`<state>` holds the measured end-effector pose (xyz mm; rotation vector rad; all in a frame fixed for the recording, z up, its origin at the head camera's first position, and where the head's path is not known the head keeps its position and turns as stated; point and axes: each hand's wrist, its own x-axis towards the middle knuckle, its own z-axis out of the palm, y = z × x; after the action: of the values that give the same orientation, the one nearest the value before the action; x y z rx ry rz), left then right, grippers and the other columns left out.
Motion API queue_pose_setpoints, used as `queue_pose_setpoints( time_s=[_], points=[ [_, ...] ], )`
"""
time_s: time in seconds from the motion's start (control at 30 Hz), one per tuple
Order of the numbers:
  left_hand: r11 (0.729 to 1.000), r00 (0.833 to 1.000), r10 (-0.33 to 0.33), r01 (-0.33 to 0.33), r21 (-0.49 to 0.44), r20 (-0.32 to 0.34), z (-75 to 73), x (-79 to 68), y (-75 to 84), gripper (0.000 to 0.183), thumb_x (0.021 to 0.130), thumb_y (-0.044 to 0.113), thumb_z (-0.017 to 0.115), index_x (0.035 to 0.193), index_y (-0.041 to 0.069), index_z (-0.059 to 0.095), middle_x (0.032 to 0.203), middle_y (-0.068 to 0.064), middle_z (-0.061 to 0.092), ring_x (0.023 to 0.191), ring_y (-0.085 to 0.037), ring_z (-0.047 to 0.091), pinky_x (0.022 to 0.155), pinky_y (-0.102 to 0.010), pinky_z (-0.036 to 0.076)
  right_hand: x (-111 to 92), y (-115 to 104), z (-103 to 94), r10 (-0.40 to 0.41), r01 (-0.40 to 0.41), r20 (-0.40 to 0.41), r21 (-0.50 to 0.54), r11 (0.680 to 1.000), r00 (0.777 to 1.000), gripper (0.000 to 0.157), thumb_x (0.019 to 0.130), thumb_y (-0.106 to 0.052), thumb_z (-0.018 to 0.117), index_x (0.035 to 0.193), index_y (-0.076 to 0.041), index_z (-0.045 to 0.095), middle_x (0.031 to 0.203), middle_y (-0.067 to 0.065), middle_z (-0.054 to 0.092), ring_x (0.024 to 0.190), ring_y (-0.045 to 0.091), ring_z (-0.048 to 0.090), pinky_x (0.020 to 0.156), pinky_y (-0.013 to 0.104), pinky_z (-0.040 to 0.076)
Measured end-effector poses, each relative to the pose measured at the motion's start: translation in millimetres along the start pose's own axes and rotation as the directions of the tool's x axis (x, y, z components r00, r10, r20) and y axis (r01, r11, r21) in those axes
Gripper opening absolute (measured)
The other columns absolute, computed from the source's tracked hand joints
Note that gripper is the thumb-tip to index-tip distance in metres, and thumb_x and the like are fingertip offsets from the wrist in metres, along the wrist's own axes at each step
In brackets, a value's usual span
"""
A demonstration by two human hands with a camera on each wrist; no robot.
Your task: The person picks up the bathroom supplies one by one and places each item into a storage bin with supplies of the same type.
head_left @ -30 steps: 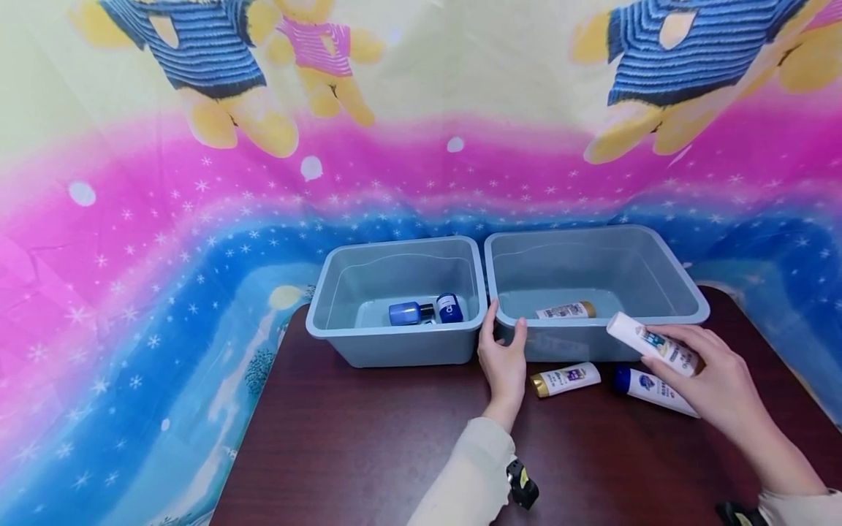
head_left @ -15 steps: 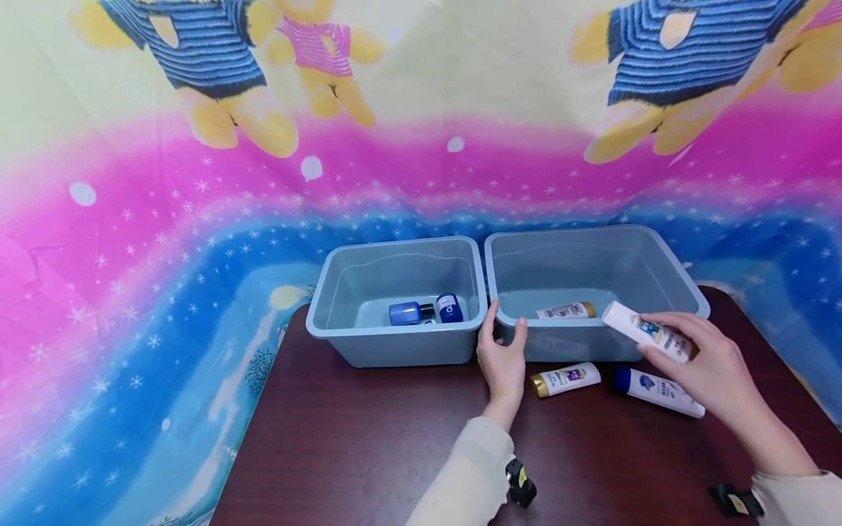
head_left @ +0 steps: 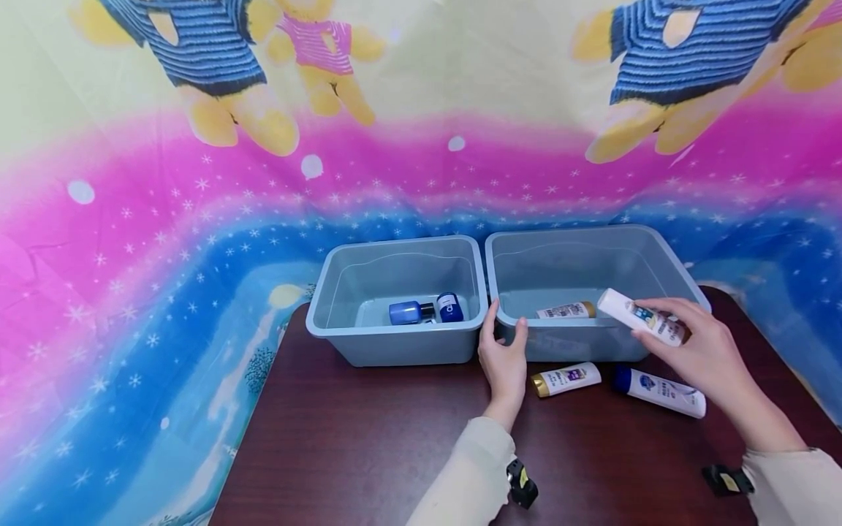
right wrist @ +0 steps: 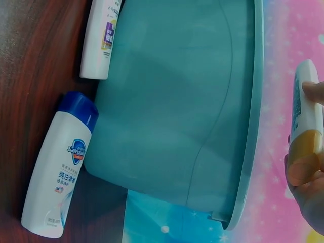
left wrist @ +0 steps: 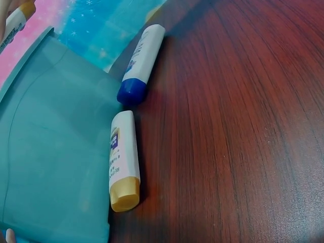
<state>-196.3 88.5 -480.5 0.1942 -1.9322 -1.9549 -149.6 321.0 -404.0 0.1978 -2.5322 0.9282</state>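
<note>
My right hand [head_left: 707, 358] grips a white bottle [head_left: 636, 314] near its gold cap, above the front rim of the right grey-blue bin [head_left: 566, 343]. In the right wrist view, thumb and fingers wrap the gold end of this bottle [right wrist: 306, 114]. Straight fingers of my left hand [head_left: 503, 365] touch that bin's front left corner, beside the gap between the bins. On the table before the bin lie a small gold-capped white bottle [left wrist: 124, 157] and a larger blue-capped white bottle [right wrist: 55, 174]. Inside the right bin lies another gold-capped bottle [head_left: 566, 310].
The left bin [head_left: 395, 349] stands close beside the right one and holds a blue bottle with a black cap [head_left: 406, 313] and a dark blue container [head_left: 450, 307]. A patterned cloth backdrop [head_left: 421, 168] rises behind the dark wooden table [head_left: 368, 438].
My right hand has moved the white bottle up and slightly left, further over the right bin's front rim. My left hand has stayed at the bin's corner.
</note>
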Motion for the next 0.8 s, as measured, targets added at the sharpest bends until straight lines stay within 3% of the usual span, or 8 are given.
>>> queue_pose_setpoints(
  time_s=[0.47, 0.8],
  points=[
    [1.0, 1.0, -0.002, 0.002, -0.017, 0.007, -0.2, 0.2, 0.3, 0.051, 0.092, 0.028, 0.072, 0.141, 0.026, 0.057, 0.141, 0.009, 0.054, 0.124, -0.012, 0.051, 0.092, -0.041, 0.047, 19.1, -0.5, 5.1, -0.008, 0.008, 0.022, -0.008, 1.0, 1.0, 0.042, 0.083, -0.011, 0.081, 0.123, -0.012, 0.069, 0.12, 0.015, 0.061, 0.084, 0.003, 0.042, 0.059, 0.012, 0.037],
    [1.0, 1.0, -0.015, 0.015, -0.022, 0.017, -0.5, -0.9, 0.1, 0.052, 0.092, 0.034, 0.071, 0.141, 0.025, 0.057, 0.142, 0.009, 0.053, 0.125, -0.012, 0.051, 0.093, -0.041, 0.046, 29.3, -1.0, 10.1, 0.013, -0.013, 0.061, -0.004, 1.0, 0.998, 0.042, 0.087, -0.014, 0.078, 0.127, -0.012, 0.066, 0.122, 0.015, 0.059, 0.084, 0.008, 0.044, 0.057, 0.017, 0.042]
  ],
)
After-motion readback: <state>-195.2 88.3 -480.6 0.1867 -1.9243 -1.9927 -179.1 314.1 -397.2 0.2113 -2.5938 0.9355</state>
